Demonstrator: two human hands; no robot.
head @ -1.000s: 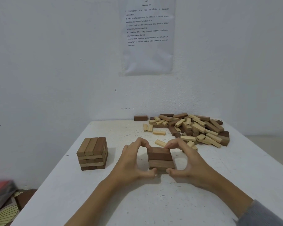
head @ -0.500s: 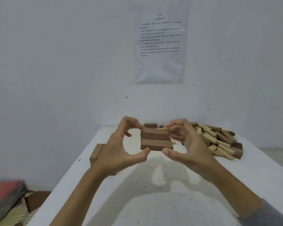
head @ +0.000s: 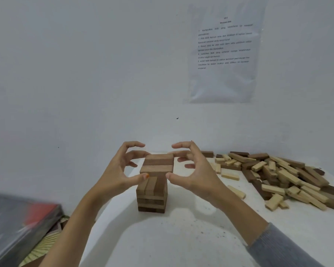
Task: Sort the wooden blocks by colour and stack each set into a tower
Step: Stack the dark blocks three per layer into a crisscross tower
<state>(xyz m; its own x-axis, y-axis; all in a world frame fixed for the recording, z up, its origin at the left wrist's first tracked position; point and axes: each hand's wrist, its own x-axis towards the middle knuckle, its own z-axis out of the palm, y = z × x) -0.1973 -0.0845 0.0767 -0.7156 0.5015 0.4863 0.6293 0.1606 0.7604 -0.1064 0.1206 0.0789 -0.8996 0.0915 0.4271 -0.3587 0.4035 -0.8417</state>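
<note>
while your left hand (head: 116, 174) and right hand (head: 197, 174) clamp a layer of three brown blocks (head: 157, 164) between thumbs at the near edge and curled fingers at the far one, the set hangs over the brown tower (head: 151, 197) at the left of the white table (head: 181, 243). the tower's top course runs away from you and the held course lies across it. keep the squeeze even from both sides so the middle block does not drop out, bring the set down flat, square its edges to the stack below, and loosen the thumbs only once it bears fully. whether the layer touches the tower yet cannot be told: its near edge covers the join. the far fingertips of both hands are partly behind the blocks. to the right, well apart, the mixed pile (head: 278, 176) of pale and dark blocks waits unsorted. text on the printed sheet (head: 222, 54) on the wall is too blurred to read, and a red and grey object (head: 17, 224) at lower left is smeared and cut off.
</note>
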